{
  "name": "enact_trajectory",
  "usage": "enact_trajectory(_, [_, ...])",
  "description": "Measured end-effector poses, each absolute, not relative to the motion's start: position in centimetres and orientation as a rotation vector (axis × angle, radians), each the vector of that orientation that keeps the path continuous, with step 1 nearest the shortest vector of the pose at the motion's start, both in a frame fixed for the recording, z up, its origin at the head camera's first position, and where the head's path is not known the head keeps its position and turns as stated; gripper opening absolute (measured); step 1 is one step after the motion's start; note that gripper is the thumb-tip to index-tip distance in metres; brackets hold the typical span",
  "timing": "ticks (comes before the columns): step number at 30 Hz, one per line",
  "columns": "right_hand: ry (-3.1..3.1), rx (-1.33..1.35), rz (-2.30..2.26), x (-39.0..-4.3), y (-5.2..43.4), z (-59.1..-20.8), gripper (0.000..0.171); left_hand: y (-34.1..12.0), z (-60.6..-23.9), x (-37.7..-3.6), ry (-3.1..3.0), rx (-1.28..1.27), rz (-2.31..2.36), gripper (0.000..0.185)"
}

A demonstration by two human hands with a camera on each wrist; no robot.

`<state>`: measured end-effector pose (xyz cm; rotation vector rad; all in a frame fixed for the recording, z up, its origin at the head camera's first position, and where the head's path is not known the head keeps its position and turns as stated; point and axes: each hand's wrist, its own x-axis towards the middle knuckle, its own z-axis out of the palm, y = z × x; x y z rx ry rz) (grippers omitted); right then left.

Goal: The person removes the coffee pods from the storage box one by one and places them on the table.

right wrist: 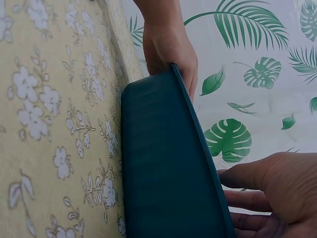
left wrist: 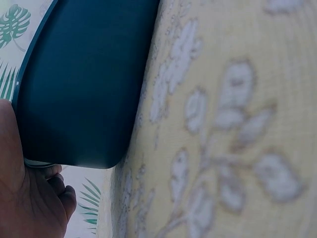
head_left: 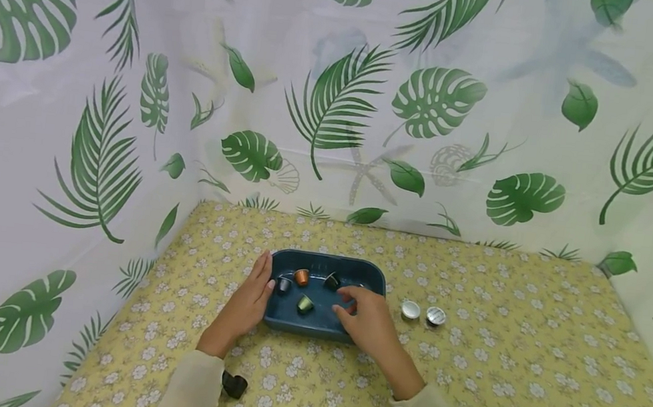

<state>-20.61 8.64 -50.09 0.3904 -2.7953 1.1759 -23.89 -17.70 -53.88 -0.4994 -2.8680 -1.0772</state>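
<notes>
A dark teal rectangular tray (head_left: 320,332) sits on the table with coffee capsules inside: an orange one (head_left: 301,277), a green one (head_left: 305,305), a dark grey one (head_left: 283,284) and a black one (head_left: 332,280). My left hand (head_left: 247,295) rests against the tray's left end, fingers extended along the outside and thumb at the rim. Over the tray's right half is my right hand (head_left: 368,316), thumb and forefinger bent but apart, with no capsule visible between them. The black capsule is nearest to its fingertips. From the right wrist, the tray's outer wall (right wrist: 163,163) hides the capsules.
Two more coffee capsules, a white-topped one (head_left: 410,310) and a silver-topped one (head_left: 436,317), are on the table to the right of the tray. A yellow floral cloth (head_left: 526,360) covers the table. Leaf-printed sheeting (head_left: 338,97) hangs behind and at the sides.
</notes>
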Motion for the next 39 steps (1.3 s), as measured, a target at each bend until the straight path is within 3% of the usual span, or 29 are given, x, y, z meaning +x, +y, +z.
enact_trajectory(25, [-2.867, 0.630, 1.147, -22.1, 7.7, -50.8, 0.035, -17.7, -54.0, -23.7, -2.851, -0.509, -1.134, 0.061])
enact_trajectory(39, [-2.929, 0.560, 1.081, -22.1, 5.5, -50.3, 0.033, -17.7, -53.9, -23.7, -2.868, -0.491, -1.087, 0.060])
